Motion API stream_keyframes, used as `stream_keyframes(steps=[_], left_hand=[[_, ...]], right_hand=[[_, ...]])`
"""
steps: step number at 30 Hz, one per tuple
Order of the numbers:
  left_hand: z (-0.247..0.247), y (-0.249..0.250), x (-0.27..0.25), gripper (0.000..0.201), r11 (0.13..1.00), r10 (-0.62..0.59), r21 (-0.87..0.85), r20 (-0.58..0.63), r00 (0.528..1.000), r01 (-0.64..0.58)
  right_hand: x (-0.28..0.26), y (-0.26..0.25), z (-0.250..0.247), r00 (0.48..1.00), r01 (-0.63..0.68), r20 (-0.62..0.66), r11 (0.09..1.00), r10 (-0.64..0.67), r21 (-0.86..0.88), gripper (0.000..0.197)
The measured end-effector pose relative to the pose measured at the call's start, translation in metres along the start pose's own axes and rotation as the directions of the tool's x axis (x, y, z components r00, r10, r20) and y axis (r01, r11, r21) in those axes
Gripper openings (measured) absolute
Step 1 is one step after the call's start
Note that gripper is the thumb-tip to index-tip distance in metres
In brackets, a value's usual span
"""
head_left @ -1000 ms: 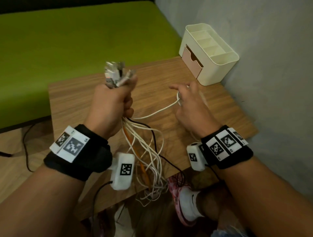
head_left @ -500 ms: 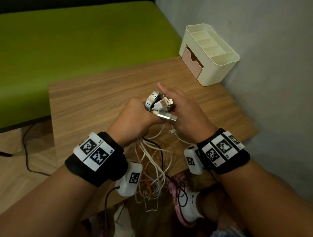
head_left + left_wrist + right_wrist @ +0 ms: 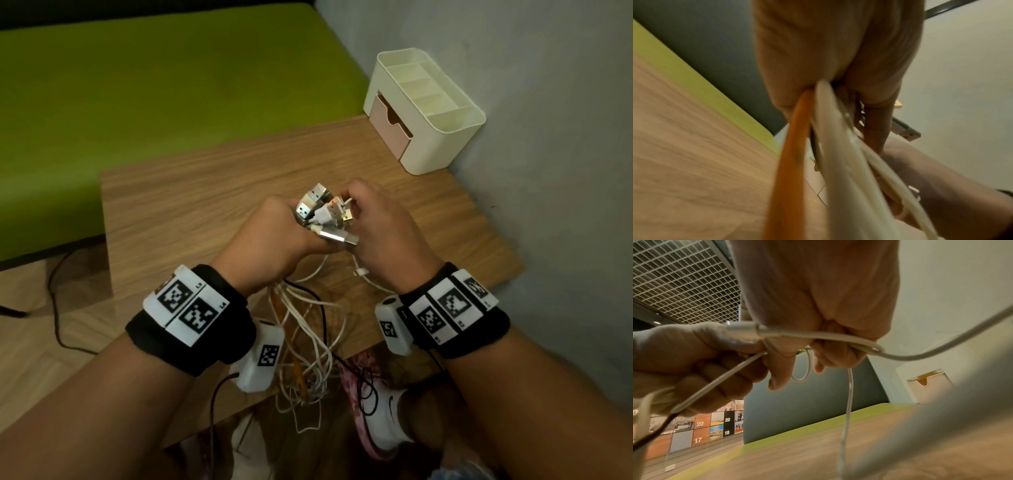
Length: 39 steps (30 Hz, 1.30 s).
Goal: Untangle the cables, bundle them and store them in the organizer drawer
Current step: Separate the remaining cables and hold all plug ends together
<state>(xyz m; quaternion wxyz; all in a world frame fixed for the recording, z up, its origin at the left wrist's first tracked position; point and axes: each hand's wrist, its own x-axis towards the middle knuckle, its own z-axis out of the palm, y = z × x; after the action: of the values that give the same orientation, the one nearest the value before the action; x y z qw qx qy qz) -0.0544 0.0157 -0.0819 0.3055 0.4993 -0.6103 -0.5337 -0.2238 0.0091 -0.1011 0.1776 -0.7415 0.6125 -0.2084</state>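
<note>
cables (image 3: 308, 318) – left hand (image 3: 274, 236) gripping, right hand (image 3: 380, 226) pinching

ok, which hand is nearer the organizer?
Right. The right hand is mid-table on the side toward the organizer at the far right corner; the left hand sits beside it, farther away.

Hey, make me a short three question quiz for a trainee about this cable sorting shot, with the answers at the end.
1. True or false: the organizer drawer is fully shut.
2. Which hand holds the bunch of cables in its grip just below the USB plugs?
A. left hand
B. right hand
3. What colour is the one brightly coloured cable hanging below the table edge?

Key:
1. False, it stands slightly open.
2. A
3. Orange
</note>
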Motion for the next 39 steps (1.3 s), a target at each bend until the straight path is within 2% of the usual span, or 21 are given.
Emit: stream_keyframes(steps=[4,7,9,10,13,15,17,19,21,23,25,28,30,32,35,36,39], left_hand=[[-0.001,-0.006,0.002,0.022,0.992,0.018,0.122,-0.038,0.999,-0.014],[-0.003,-0.005,0.002,0.021,0.992,0.008,0.130,-0.055,0.998,-0.001],[-0.012,-0.006,0.004,0.029,0.999,-0.030,0.037,-0.112,0.993,0.035],[-0.017,-0.007,0.006,0.028,0.998,-0.064,-0.038,-0.147,0.987,0.059],[-0.032,-0.007,0.007,0.014,0.955,-0.110,-0.292,-0.188,0.976,0.051],[-0.039,-0.004,0.007,0.010,0.907,-0.083,-0.420,-0.199,0.977,-0.009],[-0.047,-0.005,0.008,0.014,0.849,-0.074,-0.525,-0.234,0.969,-0.062],[-0.055,-0.007,0.011,0.025,0.781,-0.106,-0.617,-0.286,0.952,-0.098],[-0.063,-0.010,0.013,0.029,0.737,-0.147,-0.664,-0.342,0.928,-0.128],[-0.063,-0.010,0.014,0.023,0.783,-0.159,-0.614,-0.355,0.921,-0.101],[-0.055,-0.010,0.013,0.018,0.847,-0.141,-0.529,-0.313,0.939,-0.049],[-0.042,-0.008,0.012,0.026,0.889,-0.128,-0.457,-0.265,0.956,-0.008],[-0.037,-0.008,0.012,0.027,0.892,-0.126,-0.452,-0.227,0.966,0.010],[-0.035,-0.008,0.012,0.025,0.891,-0.129,-0.453,-0.195,0.972,0.027],[-0.032,-0.007,0.010,0.016,0.899,-0.128,-0.434,-0.141,0.982,0.055],[-0.030,-0.006,0.009,0.015,0.902,-0.121,-0.429,-0.125,0.985,0.056],[-0.029,-0.004,0.008,0.017,0.908,-0.112,-0.417,-0.134,0.985,0.047]], right_hand=[[0.000,-0.003,-0.001,0.999,0.031,0.016,0.999,-0.031,0.014,0.039],[0.004,-0.005,-0.006,0.995,-0.015,0.096,0.970,-0.008,0.241,0.047],[0.005,-0.004,-0.014,0.985,-0.094,0.171,0.876,0.013,0.474,0.048],[0.005,-0.001,-0.016,0.985,-0.106,0.173,0.829,0.011,0.550,0.042],[0.009,0.013,-0.020,0.998,-0.059,0.029,0.795,0.052,0.603,0.013],[0.014,0.024,-0.018,0.988,-0.115,-0.032,0.859,0.150,0.500,0.009],[0.017,0.034,-0.015,0.970,-0.235,-0.010,0.947,0.243,0.217,0.010],[0.018,0.045,-0.014,0.953,-0.304,0.016,0.953,0.304,-0.012,0.026],[0.018,0.052,-0.015,0.942,-0.322,0.048,0.932,0.333,-0.164,0.033],[0.019,0.053,-0.017,0.939,-0.335,0.018,0.923,0.344,-0.189,0.031],[0.018,0.045,-0.019,0.951,-0.308,-0.045,0.946,0.305,-0.102,0.031],[0.013,0.021,-0.019,0.985,-0.161,-0.036,0.978,0.167,0.136,0.018],[0.009,0.008,-0.015,0.999,-0.030,-0.022,0.945,0.039,0.326,0.011],[0.006,0.002,-0.007,0.997,0.078,-0.017,0.871,-0.080,0.485,0.026],[0.003,-0.006,0.002,0.993,0.030,0.067,0.755,-0.098,0.655,0.039],[0.004,-0.008,0.003,0.992,-0.015,0.102,0.724,-0.077,0.689,0.035],[0.005,-0.012,-0.001,0.984,-0.104,0.175,0.664,-0.040,0.741,0.007]])
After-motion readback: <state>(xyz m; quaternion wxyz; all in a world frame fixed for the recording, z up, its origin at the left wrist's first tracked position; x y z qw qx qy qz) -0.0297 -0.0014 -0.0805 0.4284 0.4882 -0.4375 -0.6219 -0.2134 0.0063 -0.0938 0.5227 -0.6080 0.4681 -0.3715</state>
